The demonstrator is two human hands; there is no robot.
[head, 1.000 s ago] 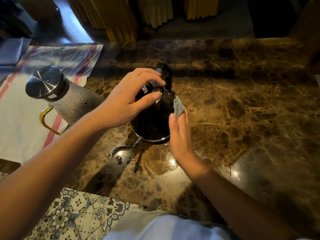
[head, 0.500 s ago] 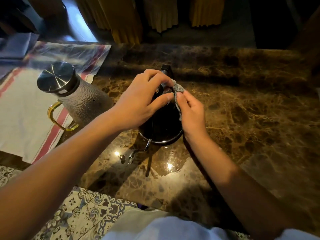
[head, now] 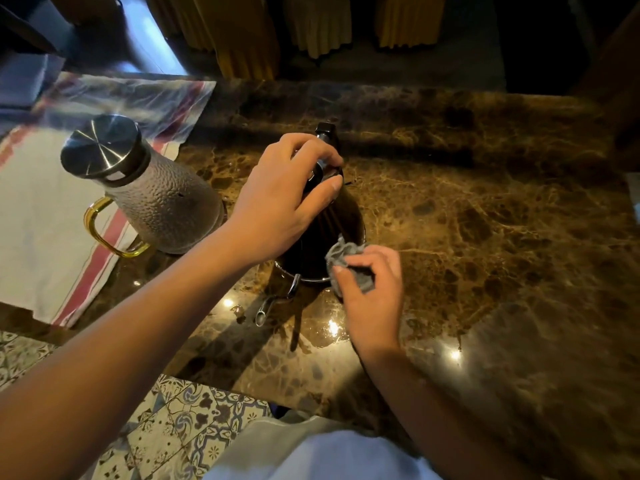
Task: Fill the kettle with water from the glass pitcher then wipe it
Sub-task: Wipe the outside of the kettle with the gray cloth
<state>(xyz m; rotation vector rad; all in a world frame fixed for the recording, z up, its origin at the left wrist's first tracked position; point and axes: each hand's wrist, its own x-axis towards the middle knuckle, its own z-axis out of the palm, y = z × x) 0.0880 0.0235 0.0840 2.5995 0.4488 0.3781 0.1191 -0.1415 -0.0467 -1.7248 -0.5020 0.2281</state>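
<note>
A black kettle with a thin metal spout stands on the brown marble counter. My left hand grips its top, fingers and thumb curled round the lid. My right hand pinches a small grey cloth against the kettle's lower right side, near the base. To the left stands the textured glass pitcher, with a steel lid and a gold handle, upright and untouched.
A white towel with red stripes lies under and left of the pitcher. Bright light spots shine on the counter in front of the kettle. Patterned floor tiles show below the counter's near edge. Yellow curtains hang beyond the far edge.
My right hand has carried the cloth from the kettle's top down to its lower right side. My left hand keeps its grip on the lid.
</note>
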